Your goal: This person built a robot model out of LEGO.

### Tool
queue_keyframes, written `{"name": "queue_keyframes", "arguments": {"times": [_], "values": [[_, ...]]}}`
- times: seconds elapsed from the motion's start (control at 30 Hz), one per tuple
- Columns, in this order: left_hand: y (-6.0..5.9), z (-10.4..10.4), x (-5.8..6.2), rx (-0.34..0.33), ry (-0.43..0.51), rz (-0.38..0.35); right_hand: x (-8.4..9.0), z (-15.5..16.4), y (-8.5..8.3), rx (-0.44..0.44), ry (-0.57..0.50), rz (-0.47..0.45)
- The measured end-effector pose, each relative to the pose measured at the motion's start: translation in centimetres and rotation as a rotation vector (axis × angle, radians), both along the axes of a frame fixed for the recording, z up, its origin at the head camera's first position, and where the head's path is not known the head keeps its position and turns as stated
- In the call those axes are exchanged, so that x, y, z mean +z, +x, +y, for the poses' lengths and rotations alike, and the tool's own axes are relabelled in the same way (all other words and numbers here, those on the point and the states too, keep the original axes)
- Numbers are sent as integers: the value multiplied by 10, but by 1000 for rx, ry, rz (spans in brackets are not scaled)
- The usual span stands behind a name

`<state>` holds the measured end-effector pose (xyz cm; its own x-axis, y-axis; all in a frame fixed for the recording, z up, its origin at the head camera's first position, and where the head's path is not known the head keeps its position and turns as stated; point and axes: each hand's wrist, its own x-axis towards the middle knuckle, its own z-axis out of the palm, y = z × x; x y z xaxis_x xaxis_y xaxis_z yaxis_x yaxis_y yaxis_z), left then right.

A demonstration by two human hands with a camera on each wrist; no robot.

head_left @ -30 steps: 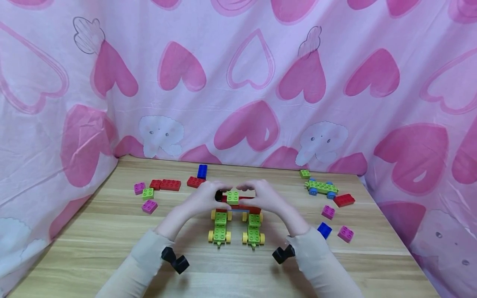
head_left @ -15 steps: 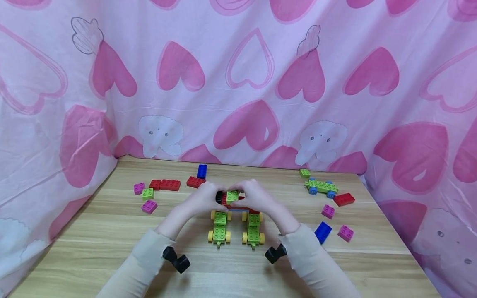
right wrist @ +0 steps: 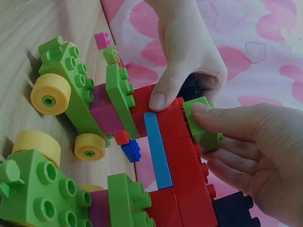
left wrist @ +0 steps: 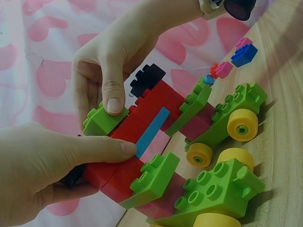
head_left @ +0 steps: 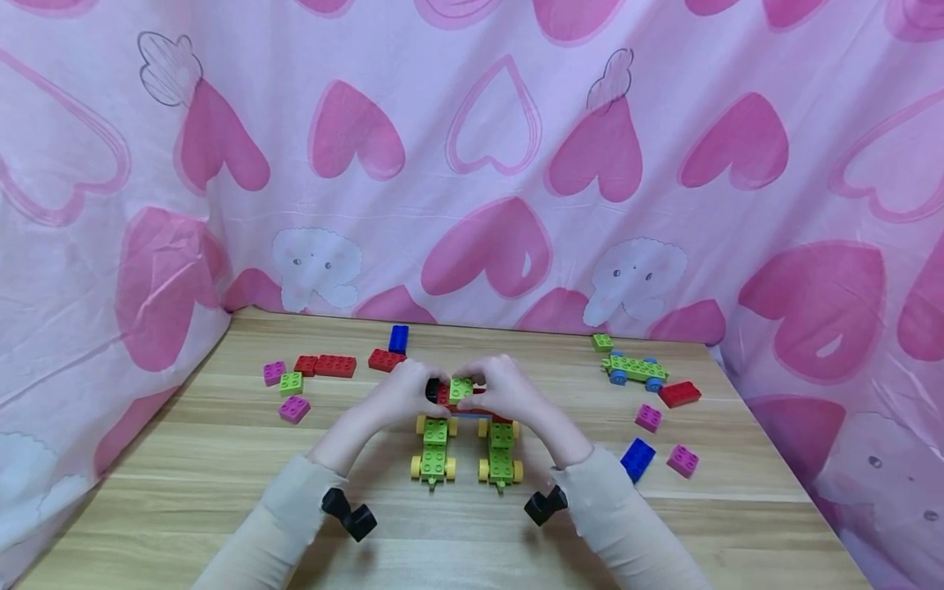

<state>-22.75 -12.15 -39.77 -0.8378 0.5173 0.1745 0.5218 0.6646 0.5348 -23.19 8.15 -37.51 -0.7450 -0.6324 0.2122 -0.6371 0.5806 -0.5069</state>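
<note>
A structure of red bricks (right wrist: 184, 163) with a thin blue piece (right wrist: 158, 153) in it bridges two green wheeled bases, a left one (head_left: 433, 463) and a right one (head_left: 501, 463), both with yellow wheels. My left hand (head_left: 404, 392) grips the red part, its thumb lying on the near face beside the blue piece. Between thumb and fingers, my right hand (head_left: 509, 389) pinches a light-green brick (right wrist: 208, 137) at the top of the red row. A black brick (left wrist: 147, 80) stands on the right end; another, at the left end, is mostly covered by my left hand.
Red bricks (head_left: 335, 365), pink bricks (head_left: 295, 409) and a green brick (head_left: 291, 383) lie at left. A green base with blue wheels (head_left: 637, 369) stands back right, near a red brick (head_left: 679, 394) and a blue brick (head_left: 637, 460). A patterned curtain (head_left: 487, 246) closes the back.
My right hand has shifted left from the red row's right part, its fingers now at the light-green brick. More of the blue brick at right shows. My left hand has stayed nearly in place.
</note>
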Motion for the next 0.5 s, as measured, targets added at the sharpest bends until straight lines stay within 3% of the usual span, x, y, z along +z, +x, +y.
{"name": "queue_keyframes", "arguments": {"times": [0.5], "values": [[0,1,-1,11,-20,7,2,0,-1,-4,6,-15]]}}
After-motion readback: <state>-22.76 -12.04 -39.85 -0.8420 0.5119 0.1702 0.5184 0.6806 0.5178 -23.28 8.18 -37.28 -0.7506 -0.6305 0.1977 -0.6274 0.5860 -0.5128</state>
